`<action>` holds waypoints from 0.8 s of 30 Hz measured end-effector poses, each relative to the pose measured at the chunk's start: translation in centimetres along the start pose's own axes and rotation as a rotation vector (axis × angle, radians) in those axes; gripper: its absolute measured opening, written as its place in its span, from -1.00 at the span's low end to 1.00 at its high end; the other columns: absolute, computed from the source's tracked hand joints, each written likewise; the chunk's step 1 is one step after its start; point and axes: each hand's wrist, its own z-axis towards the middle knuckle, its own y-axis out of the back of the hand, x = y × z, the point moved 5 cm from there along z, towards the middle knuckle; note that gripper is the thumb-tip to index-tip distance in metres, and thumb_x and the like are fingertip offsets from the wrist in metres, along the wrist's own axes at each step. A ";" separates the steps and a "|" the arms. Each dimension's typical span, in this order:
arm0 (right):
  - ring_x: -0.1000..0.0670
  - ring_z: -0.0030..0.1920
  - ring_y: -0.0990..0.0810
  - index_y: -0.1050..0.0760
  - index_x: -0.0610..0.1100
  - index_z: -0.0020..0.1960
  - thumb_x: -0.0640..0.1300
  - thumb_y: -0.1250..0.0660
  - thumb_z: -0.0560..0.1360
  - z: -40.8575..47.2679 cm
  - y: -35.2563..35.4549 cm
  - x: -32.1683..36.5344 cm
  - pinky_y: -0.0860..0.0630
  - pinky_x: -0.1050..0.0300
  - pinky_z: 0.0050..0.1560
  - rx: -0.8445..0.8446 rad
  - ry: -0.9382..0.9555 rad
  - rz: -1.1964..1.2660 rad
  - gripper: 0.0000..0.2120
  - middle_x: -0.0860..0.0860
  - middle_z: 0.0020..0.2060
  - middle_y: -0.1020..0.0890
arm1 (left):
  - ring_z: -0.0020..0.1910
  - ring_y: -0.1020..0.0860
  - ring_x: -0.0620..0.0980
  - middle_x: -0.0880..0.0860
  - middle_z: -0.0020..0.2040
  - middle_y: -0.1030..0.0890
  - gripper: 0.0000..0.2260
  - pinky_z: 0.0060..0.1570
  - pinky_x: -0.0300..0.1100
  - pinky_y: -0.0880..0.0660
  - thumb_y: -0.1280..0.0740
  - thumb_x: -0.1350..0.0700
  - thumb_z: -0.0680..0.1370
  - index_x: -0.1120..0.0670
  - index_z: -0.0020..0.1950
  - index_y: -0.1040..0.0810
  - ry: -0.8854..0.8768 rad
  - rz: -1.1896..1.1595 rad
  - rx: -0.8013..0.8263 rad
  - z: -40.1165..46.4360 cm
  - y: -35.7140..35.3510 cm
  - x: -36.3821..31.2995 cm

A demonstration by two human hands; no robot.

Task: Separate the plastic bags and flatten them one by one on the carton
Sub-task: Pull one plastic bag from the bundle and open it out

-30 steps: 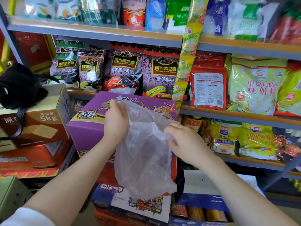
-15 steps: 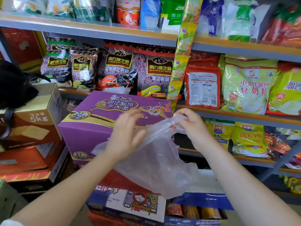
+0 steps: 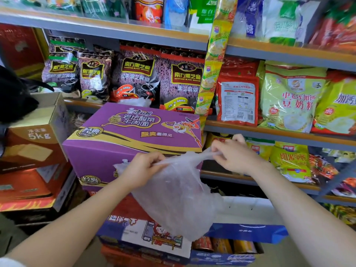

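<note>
A thin clear plastic bag point(image 3: 179, 199) hangs in front of the purple noodle carton point(image 3: 123, 139). My left hand point(image 3: 142, 168) pinches its top edge at the left. My right hand point(image 3: 233, 155) pinches the same edge at the right, just off the carton's right corner. The edge is stretched taut between my hands and the rest of the bag droops below them. Another crumpled clear bag point(image 3: 134, 102) lies at the far edge of the carton's top.
Shelves point(image 3: 269, 135) packed with food packets run behind and to the right. A brown 5 kg box point(image 3: 36, 135) with a black bag point(image 3: 13, 95) on it stands at the left. More cartons point(image 3: 146, 239) are stacked below the purple one.
Both hands have dropped from the carton's top to in front of its side and moved apart, pulling the bag's top edge tight. The bag has swung out to the right.
</note>
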 end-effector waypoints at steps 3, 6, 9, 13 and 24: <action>-0.04 0.10 -0.40 -0.24 -0.03 -0.08 -0.15 -0.06 0.55 0.9 -0.1 0.4 -0.06 0.02 0.19 -0.099 -0.060 0.006 -0.95 0.07 -0.12 -0.43 | -0.46 -0.33 -0.17 -0.05 -0.48 -0.45 -0.57 -0.43 -0.35 -0.22 -0.28 -0.21 0.43 0.17 -0.30 -0.51 -0.131 0.091 0.077 -0.4 -0.2 -0.6; -0.03 0.29 -0.33 -0.41 -0.04 -0.05 -0.27 -0.12 0.48 1.8 0.3 1.3 0.02 0.08 0.25 -0.199 -0.095 0.122 -0.83 0.05 0.20 -0.45 | -0.45 -0.42 -0.13 -0.04 -0.40 -0.50 -0.62 -0.49 -0.24 -0.33 -0.14 -0.26 0.51 0.02 -0.25 -0.48 -0.351 0.368 -0.077 -0.8 0.8 -2.5; -0.11 0.33 -0.31 -0.51 -0.15 0.07 -0.36 -0.17 0.43 1.9 2.3 2.6 0.00 0.15 0.28 -0.360 -0.074 0.248 -0.71 -0.04 0.34 -0.39 | -0.46 -0.52 0.02 -0.02 -0.24 -0.40 -0.89 -0.60 -0.30 -0.31 -0.19 -0.05 0.50 -0.04 -0.12 -0.38 -0.483 0.593 -0.303 -1.0 2.7 -5.3; -0.17 0.06 -0.52 -0.39 -0.11 0.20 -0.18 -0.25 0.43 1.8 4.5 4.1 -0.27 0.04 0.06 -0.486 -0.110 0.178 -0.67 -0.07 0.14 -0.55 | -0.52 -0.52 0.06 0.01 -0.17 -0.34 -0.90 -0.64 -0.30 -0.27 -0.19 0.02 0.48 -0.02 -0.02 -0.39 -0.502 0.768 -0.456 -0.5 5.0 -7.0; -0.14 0.01 -0.55 -0.52 -0.16 0.07 -0.21 -0.19 0.56 7.7 0.9 8.4 -0.46 -0.01 -0.09 -0.335 0.111 0.459 -0.84 -0.10 -0.02 -0.60 | -0.36 -0.55 0.03 0.01 -0.31 -0.55 -0.81 -0.51 -0.23 -0.39 -0.22 -0.09 0.46 0.00 -0.05 -0.45 -0.374 0.589 -0.327 2.3 5.7 -2.8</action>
